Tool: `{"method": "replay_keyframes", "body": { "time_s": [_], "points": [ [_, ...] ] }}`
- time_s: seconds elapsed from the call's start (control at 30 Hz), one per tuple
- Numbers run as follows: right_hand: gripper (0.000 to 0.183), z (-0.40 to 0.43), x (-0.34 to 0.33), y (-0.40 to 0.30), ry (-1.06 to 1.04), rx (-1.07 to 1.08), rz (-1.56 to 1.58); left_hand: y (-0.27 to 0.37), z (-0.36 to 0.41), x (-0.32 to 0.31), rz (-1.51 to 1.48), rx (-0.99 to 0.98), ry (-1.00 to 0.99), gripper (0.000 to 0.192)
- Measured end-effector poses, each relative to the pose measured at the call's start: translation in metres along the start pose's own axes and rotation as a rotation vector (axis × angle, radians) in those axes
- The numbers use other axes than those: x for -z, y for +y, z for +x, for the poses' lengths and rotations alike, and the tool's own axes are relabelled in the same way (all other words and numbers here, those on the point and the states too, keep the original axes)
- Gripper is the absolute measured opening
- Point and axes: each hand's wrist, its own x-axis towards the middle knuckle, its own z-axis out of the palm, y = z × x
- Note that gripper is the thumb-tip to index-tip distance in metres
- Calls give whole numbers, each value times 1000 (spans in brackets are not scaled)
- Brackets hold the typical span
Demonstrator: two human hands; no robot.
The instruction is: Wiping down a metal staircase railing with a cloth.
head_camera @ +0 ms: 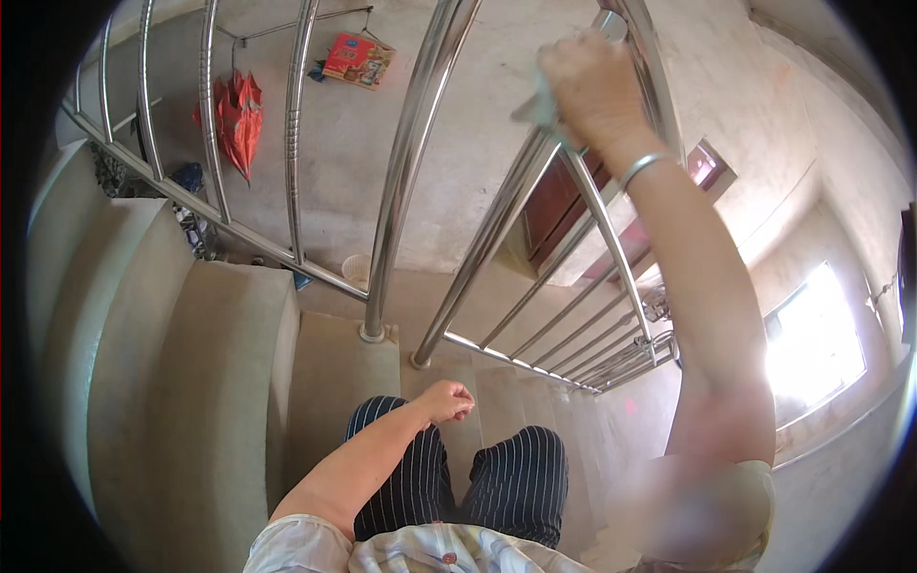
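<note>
My right hand (591, 89), with a bangle at the wrist, is raised to the top of the metal stair railing (494, 236). Its fingers close on a pale green cloth (544, 107), partly blurred, at the upper end of the posts. Low over my striped trousers (401, 465), my left hand (450, 401) hangs with curled fingers; nothing shows in it. A thick steel post (412, 165) rises from the landing in front of me.
Concrete steps (222, 372) climb at the left, and others (501, 401) descend at the right. Beyond the railing a red umbrella (240, 125) and a red printed box (358, 61) hang by the wall. A pale basket (356, 269) stands below; a bright window (817, 344) is at the right.
</note>
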Motion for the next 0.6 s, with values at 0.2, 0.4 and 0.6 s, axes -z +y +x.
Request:
{"method": "replay_keyframes", "body": {
  "time_s": [0.2,0.4,0.6],
  "points": [
    [17,-28,-10,-36,-209,257,139,3,-7,-1,-43,6,49,14],
    [40,13,9,49,54,-70,-74,0,-4,0,-63,-14,27,13],
    [30,32,24,108,479,-603,-57,9,-7,-5,-31,17,18,13]
  ]
}}
